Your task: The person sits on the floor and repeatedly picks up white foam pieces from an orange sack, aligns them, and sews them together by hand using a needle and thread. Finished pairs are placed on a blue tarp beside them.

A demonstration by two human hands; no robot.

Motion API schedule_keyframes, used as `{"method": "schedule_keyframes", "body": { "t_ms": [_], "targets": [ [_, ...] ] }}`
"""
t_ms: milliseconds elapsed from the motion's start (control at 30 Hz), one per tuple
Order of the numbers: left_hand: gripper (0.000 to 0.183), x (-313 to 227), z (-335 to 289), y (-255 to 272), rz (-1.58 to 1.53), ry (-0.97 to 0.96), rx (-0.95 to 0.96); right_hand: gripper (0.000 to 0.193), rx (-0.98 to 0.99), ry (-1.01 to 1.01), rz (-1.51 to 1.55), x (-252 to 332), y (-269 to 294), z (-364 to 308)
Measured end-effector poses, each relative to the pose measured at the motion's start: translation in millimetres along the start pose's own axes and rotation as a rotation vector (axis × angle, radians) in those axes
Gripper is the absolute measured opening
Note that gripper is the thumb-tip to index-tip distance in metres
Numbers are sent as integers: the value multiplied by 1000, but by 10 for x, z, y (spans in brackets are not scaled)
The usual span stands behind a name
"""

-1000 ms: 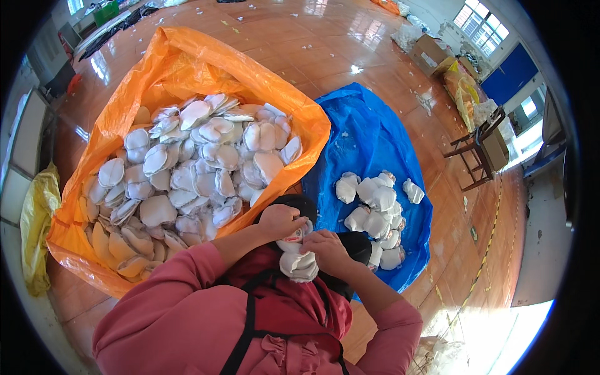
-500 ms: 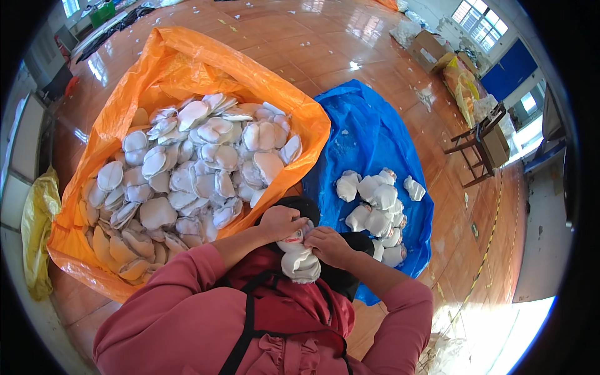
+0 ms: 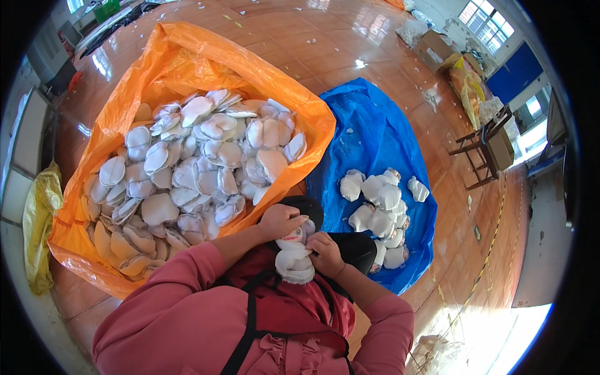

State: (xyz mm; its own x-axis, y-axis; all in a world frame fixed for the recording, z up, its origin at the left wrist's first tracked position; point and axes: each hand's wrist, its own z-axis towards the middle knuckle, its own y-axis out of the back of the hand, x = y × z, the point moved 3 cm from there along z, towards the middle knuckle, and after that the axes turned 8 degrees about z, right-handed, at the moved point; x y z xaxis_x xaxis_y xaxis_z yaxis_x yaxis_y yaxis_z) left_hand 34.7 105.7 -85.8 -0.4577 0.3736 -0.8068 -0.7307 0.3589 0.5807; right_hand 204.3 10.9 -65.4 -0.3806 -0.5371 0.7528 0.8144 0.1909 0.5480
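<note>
Over my lap I hold a small white stuffed doll [image 3: 294, 262] with a coloured, face-like patch at its upper end. My left hand [image 3: 279, 222] is closed round that upper end. The fingers of my right hand [image 3: 326, 254] pinch the doll's right side near the patch. Whether they also hold anything small I cannot make out. Left of my hands, an orange plastic sack [image 3: 190, 59] lies open, filled with flat white padded pieces [image 3: 219, 156]. On the right, a blue plastic sheet or sack [image 3: 375, 122] carries a pile of similar stuffed white dolls [image 3: 382, 199].
A wooden chair [image 3: 484, 150] stands at the right, with cardboard boxes [image 3: 432, 51] and a yellow bag [image 3: 465, 87] farther back. Another yellow bag [image 3: 40, 228] lies by the left wall. White scraps dot the tiled floor [image 3: 300, 50].
The doll has tilted slightly, its lower end shifting left. My right hand has turned a little and sunk slightly, its elbow drawing inward. My left hand keeps its grip.
</note>
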Motion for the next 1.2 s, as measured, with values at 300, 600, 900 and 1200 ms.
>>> {"method": "schedule_keyframes", "body": {
  "t_ms": [300,600,900,1200],
  "targets": [
    [43,-43,-29,4,9,98,32,28,-286,-207,125,-75,-251,-412],
    [42,-110,-68,4,31,72,-28,28,-462,-426,807,-125,-637,-699],
    [42,-159,-89,-11,257,45,-75,17,-343,-792,1206,49,-430,-776],
    [39,-312,-104,-2,352,74,-126,47,-234,-825,673,192,-365,-639]
  ]
}}
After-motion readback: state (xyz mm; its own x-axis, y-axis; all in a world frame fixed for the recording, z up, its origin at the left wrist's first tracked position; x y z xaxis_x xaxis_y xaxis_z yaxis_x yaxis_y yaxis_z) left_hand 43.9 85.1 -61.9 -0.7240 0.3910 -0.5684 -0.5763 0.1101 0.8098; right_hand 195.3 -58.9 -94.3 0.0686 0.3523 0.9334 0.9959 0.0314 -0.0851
